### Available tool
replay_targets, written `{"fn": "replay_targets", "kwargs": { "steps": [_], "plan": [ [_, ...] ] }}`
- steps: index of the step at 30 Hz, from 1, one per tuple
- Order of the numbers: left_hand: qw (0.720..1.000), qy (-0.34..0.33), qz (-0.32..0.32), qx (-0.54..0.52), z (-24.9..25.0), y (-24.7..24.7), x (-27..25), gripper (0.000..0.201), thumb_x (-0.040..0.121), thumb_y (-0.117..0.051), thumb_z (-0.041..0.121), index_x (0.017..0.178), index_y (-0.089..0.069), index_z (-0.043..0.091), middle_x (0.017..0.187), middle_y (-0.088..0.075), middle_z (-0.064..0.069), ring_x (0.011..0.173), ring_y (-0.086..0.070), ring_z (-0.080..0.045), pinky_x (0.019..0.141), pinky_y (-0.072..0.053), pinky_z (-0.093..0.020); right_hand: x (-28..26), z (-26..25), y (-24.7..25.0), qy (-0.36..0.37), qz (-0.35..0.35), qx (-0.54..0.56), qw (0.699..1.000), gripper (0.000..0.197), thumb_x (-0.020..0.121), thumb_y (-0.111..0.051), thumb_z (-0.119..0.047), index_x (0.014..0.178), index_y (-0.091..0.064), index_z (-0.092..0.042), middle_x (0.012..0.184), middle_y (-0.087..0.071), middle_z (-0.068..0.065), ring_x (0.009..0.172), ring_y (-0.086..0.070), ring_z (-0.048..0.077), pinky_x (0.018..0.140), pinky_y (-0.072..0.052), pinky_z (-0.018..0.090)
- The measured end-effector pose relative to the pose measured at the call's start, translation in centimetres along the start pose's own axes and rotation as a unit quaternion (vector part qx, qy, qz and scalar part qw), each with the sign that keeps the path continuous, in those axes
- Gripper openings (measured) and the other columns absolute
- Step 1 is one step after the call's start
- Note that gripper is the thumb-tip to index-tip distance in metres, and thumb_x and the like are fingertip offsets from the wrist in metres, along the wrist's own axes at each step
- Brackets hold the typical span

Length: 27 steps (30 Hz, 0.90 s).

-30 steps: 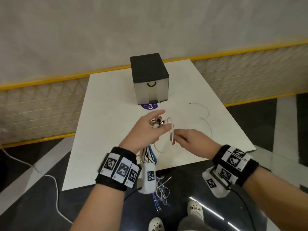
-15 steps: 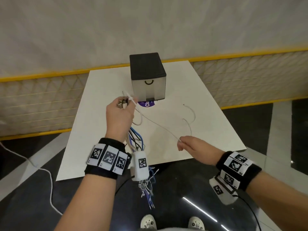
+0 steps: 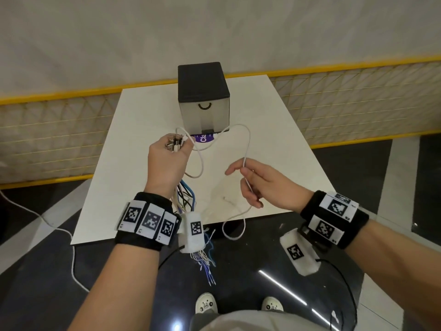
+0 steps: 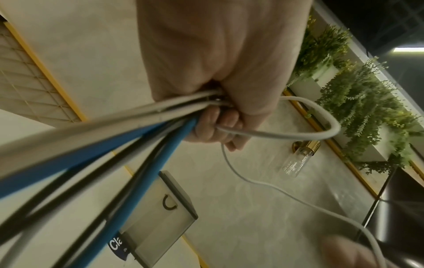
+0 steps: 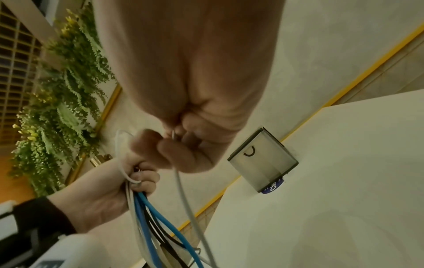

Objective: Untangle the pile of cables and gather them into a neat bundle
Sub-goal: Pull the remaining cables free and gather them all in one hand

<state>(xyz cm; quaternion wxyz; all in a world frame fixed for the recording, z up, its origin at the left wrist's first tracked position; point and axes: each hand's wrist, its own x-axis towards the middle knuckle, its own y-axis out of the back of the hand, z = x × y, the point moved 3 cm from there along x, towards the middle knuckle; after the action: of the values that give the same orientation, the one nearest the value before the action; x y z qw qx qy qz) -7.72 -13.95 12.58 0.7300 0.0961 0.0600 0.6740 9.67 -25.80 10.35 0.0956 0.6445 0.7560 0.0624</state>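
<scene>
My left hand (image 3: 168,161) is raised over the white table (image 3: 133,144) and grips a bundle of cables (image 4: 128,130), blue, black and white, by their plug ends (image 3: 175,144). The bundle hangs down past my left wrist, its loose ends (image 3: 206,261) dangling below the table edge. One thin white cable (image 3: 248,144) loops from the left hand over to my right hand (image 3: 262,185). The right hand pinches this cable (image 5: 183,192) between thumb and curled fingers. Its tail curls off the table's front edge (image 3: 235,231).
A small box with a black lid and a clear drawer front (image 3: 205,108) stands at the middle back of the table, on a purple label (image 3: 204,139). A yellow-framed mesh fence (image 3: 47,130) runs behind. Dark glossy floor and my shoes (image 3: 206,303) lie below.
The right hand has slid along the white cable and risen toward the left hand, so the cable now arcs slack between them. The left hand has dropped slightly toward me.
</scene>
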Motion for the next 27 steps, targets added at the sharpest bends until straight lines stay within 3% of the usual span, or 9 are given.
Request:
{"fn": "replay_targets", "kwargs": {
  "steps": [4,7,11,14,17,20,22,24,27],
  "plan": [
    [0.992,-0.005,-0.127,-0.016,0.8,-0.6,-1.7,0.011,0.087,-0.072,0.032,0.088,-0.073,0.021,0.061,-0.051,0.008,0.052,-0.04,-0.011,0.049,-0.037,-0.019,1.1,-1.3,0.1,0.009,-0.005,0.007,1.0,0.033,0.105,-0.026,-0.02,0.117,-0.052,-0.006,0.054,-0.033,0.006,0.042,-0.028,0.018,0.043,-0.025,0.028],
    [0.974,-0.015,-0.223,-0.016,1.2,-2.0,-2.8,0.017,0.09,-0.067,0.03,0.098,-0.075,0.017,0.057,-0.051,0.013,0.05,-0.041,-0.007,0.046,-0.034,-0.016,2.4,-1.5,0.0,-0.009,-0.021,-0.072,0.997,0.032,0.104,-0.032,-0.02,0.104,-0.057,0.001,0.051,-0.042,0.004,0.04,-0.035,0.018,0.04,-0.032,0.021],
    [0.98,-0.049,-0.188,0.037,1.2,-3.3,-2.9,0.009,0.087,-0.073,0.022,0.083,-0.071,0.014,0.055,-0.057,0.019,0.051,-0.049,0.002,0.053,-0.039,-0.011,3.5,0.1,-0.8,-0.045,-0.054,-0.136,0.988,0.035,0.103,-0.036,-0.022,0.095,-0.06,0.002,0.054,-0.057,0.001,0.044,-0.054,0.018,0.043,-0.039,0.018],
    [0.972,-0.036,-0.212,0.096,0.5,-3.3,-2.6,0.024,0.081,-0.079,0.025,0.104,-0.073,0.023,0.085,-0.066,0.02,0.069,-0.056,0.005,0.064,-0.041,-0.011,3.0,2.8,-1.6,-0.115,-0.088,-0.13,0.981,0.034,0.102,-0.036,-0.02,0.1,-0.06,0.005,0.071,-0.065,0.009,0.06,-0.065,0.017,0.047,-0.048,0.022],
    [0.943,-0.008,-0.265,0.203,0.1,-2.5,-2.4,0.066,0.078,-0.078,0.019,0.137,-0.053,0.034,0.114,-0.06,0.008,0.086,-0.056,-0.004,0.067,-0.038,-0.007,0.9,5.8,-2.0,-0.211,-0.198,-0.275,0.917,0.034,0.1,-0.041,-0.032,0.089,-0.058,-0.005,0.072,-0.058,0.007,0.062,-0.068,0.02,0.055,-0.046,0.024],
    [0.937,-0.009,-0.248,0.244,0.2,-1.3,-1.9,0.08,0.082,-0.069,0.012,0.149,-0.033,0.036,0.091,-0.057,0.006,0.066,-0.051,-0.006,0.058,-0.039,-0.015,-1.5,7.0,-1.4,-0.277,-0.305,-0.417,0.81,0.035,0.094,-0.05,-0.04,0.077,-0.058,-0.011,0.062,-0.053,0.004,0.046,-0.063,0.011,0.05,-0.042,0.022],
    [0.93,-0.026,-0.246,0.272,0.4,-0.8,-1.6,0.085,0.084,-0.065,0.011,0.153,-0.022,0.038,0.088,-0.056,0.007,0.067,-0.051,-0.007,0.058,-0.039,-0.018,-2.2,6.6,-0.7,-0.307,-0.32,-0.432,0.785,0.034,0.094,-0.051,-0.036,0.08,-0.064,-0.008,0.061,-0.057,-0.001,0.035,-0.054,0.002,0.048,-0.044,0.016],
    [0.925,-0.044,-0.247,0.285,0.7,-0.7,-1.7,0.084,0.086,-0.062,0.012,0.153,-0.019,0.04,0.086,-0.056,0.007,0.069,-0.053,-0.008,0.059,-0.04,-0.018,-1.5,5.9,0.5,-0.312,-0.276,-0.406,0.813,0.032,0.095,-0.047,-0.028,0.094,-0.068,-0.003,0.075,-0.069,0.004,0.047,-0.059,0.007,0.053,-0.048,0.018],
    [0.946,-0.085,-0.206,0.235,1.2,-1.2,-1.9,0.062,0.089,-0.061,0.014,0.143,-0.042,0.038,0.086,-0.058,0.008,0.074,-0.056,-0.006,0.065,-0.045,-0.013,1.0,3.7,2.5,-0.194,-0.055,-0.363,0.91,0.026,0.095,-0.041,-0.017,0.1,-0.065,-0.009,0.093,-0.072,0.007,0.072,-0.065,0.019,0.066,-0.053,0.028]
  ]
}}
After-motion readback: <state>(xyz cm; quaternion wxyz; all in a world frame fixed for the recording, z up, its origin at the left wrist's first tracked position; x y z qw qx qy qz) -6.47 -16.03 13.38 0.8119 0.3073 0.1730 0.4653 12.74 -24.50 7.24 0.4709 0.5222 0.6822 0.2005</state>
